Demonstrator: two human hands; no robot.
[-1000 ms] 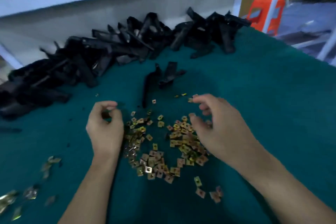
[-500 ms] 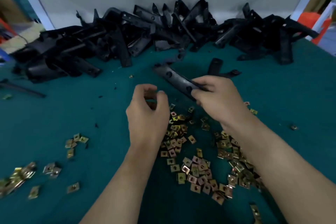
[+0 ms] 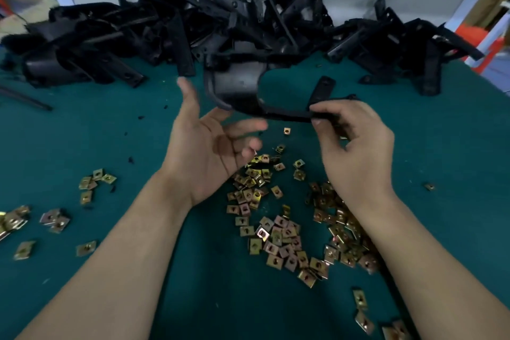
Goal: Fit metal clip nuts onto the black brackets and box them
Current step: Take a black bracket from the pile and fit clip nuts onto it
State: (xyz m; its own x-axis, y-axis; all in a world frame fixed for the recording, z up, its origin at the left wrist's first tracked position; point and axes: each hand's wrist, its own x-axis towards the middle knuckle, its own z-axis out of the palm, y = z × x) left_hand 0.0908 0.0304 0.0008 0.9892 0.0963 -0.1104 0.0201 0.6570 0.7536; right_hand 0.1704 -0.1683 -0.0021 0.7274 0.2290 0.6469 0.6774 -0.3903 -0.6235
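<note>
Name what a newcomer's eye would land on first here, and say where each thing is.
First, the two hands at centre: the right hand pinches one end of a long black bracket, while the left hand lies open, palm up, beside it. Behind them a jumbled pile of black brackets runs along the far edge, and brass-coloured clip nuts lie scattered on the green table under the hands.

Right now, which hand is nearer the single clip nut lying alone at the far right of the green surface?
Right. The right hand, gripping a black bracket, sits just up-left of the clip nut; the open left hand is farther left, beyond the nut pile.
</note>
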